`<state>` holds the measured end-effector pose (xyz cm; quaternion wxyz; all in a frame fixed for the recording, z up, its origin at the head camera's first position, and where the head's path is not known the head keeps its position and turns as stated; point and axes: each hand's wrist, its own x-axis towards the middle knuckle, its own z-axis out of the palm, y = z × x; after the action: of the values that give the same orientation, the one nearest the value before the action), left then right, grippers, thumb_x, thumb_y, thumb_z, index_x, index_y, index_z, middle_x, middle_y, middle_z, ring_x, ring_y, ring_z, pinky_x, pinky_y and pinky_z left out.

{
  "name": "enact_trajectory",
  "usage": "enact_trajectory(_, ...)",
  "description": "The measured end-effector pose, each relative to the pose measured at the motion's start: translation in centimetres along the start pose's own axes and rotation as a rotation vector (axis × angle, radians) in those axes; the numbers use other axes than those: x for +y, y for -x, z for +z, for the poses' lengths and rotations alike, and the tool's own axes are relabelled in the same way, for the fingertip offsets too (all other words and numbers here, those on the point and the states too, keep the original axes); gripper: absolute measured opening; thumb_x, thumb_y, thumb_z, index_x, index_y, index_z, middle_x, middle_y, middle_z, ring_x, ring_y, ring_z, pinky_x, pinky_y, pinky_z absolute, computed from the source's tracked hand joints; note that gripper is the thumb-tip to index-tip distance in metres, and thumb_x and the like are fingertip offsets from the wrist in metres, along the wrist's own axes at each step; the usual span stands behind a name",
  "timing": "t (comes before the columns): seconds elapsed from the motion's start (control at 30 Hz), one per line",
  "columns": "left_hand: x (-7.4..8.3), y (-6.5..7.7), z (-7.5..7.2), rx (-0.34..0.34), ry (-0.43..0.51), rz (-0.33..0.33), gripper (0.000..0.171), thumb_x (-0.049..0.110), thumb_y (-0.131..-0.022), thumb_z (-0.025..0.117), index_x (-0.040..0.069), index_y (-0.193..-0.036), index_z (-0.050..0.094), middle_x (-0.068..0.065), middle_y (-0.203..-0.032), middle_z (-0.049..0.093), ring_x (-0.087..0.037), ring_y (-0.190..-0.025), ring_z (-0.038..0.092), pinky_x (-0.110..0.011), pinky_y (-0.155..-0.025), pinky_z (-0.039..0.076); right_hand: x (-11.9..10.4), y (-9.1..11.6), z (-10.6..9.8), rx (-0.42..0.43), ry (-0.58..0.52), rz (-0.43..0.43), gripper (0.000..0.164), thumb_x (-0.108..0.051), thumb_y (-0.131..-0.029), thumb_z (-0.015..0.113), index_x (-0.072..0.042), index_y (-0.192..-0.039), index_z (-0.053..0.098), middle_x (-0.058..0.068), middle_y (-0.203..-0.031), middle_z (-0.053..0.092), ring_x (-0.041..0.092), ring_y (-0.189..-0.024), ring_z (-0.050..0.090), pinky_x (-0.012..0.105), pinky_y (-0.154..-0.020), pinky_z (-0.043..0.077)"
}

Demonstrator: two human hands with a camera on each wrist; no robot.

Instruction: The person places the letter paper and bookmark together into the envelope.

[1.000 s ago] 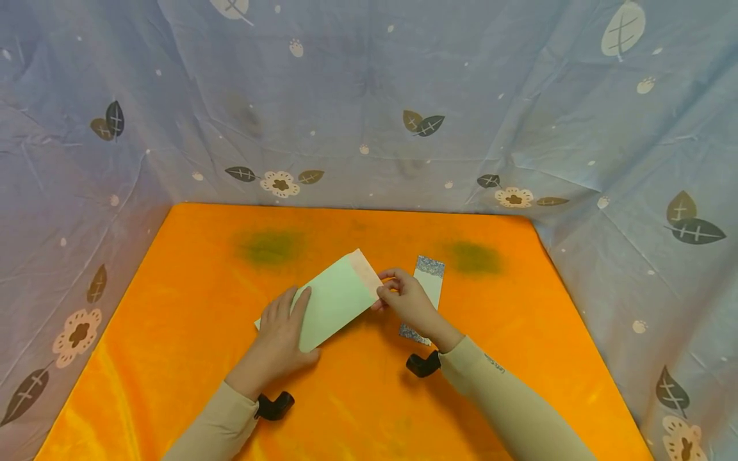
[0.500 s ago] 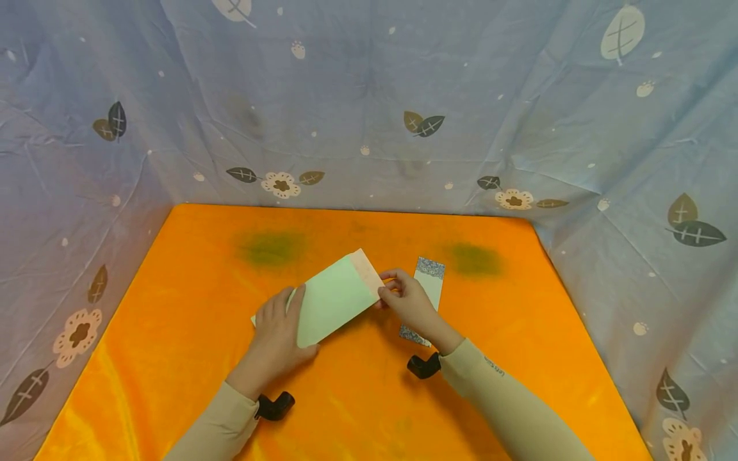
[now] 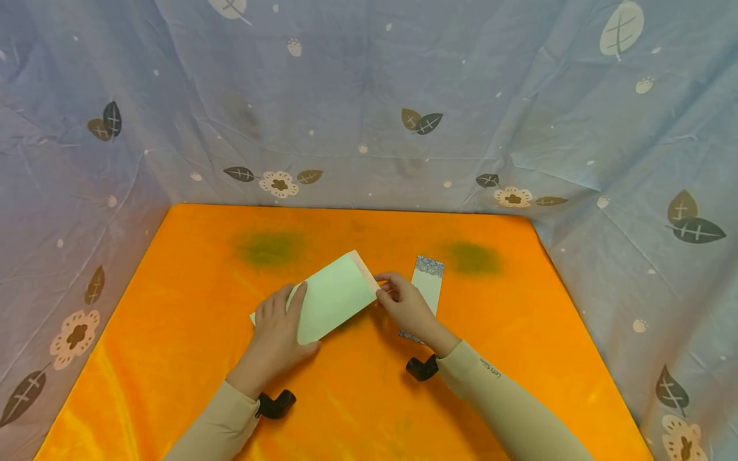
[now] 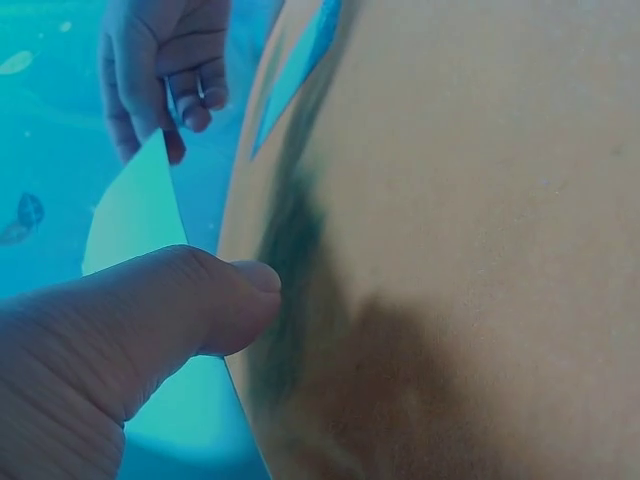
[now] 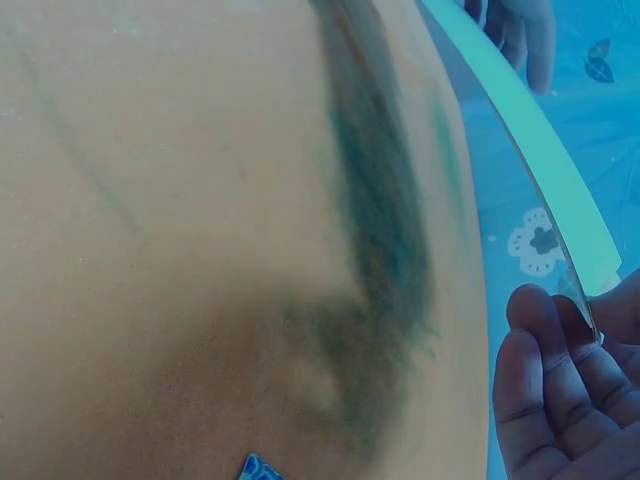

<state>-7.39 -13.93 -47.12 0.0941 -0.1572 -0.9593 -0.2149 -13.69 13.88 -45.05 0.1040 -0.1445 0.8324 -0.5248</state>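
A pale green envelope [image 3: 334,298] is held at a slant between both hands, above the orange cloth, with a narrow pale pink strip [image 3: 366,270] along its right end. My left hand [image 3: 279,333] grips the left end, fingers over the top face and thumb at the near edge. In the left wrist view that thumb [image 4: 200,295] lies across the green paper. My right hand [image 3: 406,307] pinches the envelope's right near corner between thumb and curled fingers. From the right wrist, those fingers [image 5: 545,390] show around the corner, and the envelope [image 5: 540,140] appears almost edge-on.
A white card [image 3: 426,285] with patterned blue-grey ends lies on the orange cloth [image 3: 490,397], partly covered by my right hand and wrist. Black wrist pieces [image 3: 277,404] show under both sleeves. Blue patterned curtains [image 3: 369,96] surround the table at the back and sides.
The pale pink strip at the envelope's right end has become narrower. My right hand has shifted very slightly left; my left hand slid slightly toward the envelope's left end, then stayed.
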Motion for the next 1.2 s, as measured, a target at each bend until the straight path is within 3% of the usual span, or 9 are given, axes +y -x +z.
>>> enact_trajectory(0.2,-0.1,0.0,0.0,0.000,0.002,-0.002,0.110,0.044,-0.067,0.085,0.006,-0.151,0.026,-0.027,-0.143,0.030,-0.044,-0.126,0.030,-0.058,-0.103,0.023,0.0,0.1,0.0,-0.026,0.057,-0.017,0.034,-0.019,-0.102,0.051,-0.017,-0.136,0.050,0.008,-0.102,0.062,0.028,-0.088,0.065,0.032,-0.063,0.051)
enact_trajectory(0.53,-0.2,-0.1,0.0,-0.013,0.004,-0.023,0.111,0.044,-0.066,0.086,0.006,-0.152,0.025,-0.027,-0.144,0.029,-0.045,-0.127,0.029,-0.059,-0.103,0.022,0.0,0.1,0.3,-0.042,0.131,-0.018,0.042,-0.021,-0.101,0.054,-0.020,-0.142,0.047,0.000,-0.109,0.060,0.020,-0.089,0.064,0.032,-0.062,0.051)
enact_trajectory(0.7,-0.2,0.0,0.0,-0.018,-0.006,-0.024,0.112,0.044,-0.066,0.086,0.005,-0.152,0.025,-0.027,-0.144,0.029,-0.045,-0.128,0.029,-0.060,-0.103,0.022,0.2,0.0,0.5,-0.080,0.181,-0.014,0.049,-0.022,-0.100,0.056,-0.018,-0.146,0.042,0.002,-0.116,0.058,0.013,-0.092,0.063,0.030,-0.069,0.054)
enact_trajectory(0.97,-0.3,0.1,0.0,-0.020,-0.009,-0.022,0.112,0.044,-0.066,0.087,0.006,-0.152,0.025,-0.027,-0.144,0.030,-0.045,-0.127,0.030,-0.059,-0.103,0.023,0.4,0.2,0.8,-0.122,0.182,0.011,0.051,-0.022,-0.099,0.058,-0.021,-0.147,0.040,0.005,-0.127,0.053,0.018,-0.103,0.061,0.030,-0.076,0.054)
enact_trajectory(1.2,-0.3,0.1,0.1,-0.018,0.001,-0.019,0.111,0.044,-0.066,0.087,0.006,-0.151,0.026,-0.027,-0.144,0.029,-0.045,-0.127,0.030,-0.059,-0.103,0.022,0.4,0.3,1.1,-0.146,0.162,0.010,0.053,-0.025,-0.099,0.058,-0.013,-0.147,0.039,0.005,-0.141,0.046,0.019,-0.108,0.059,0.034,-0.082,0.053)
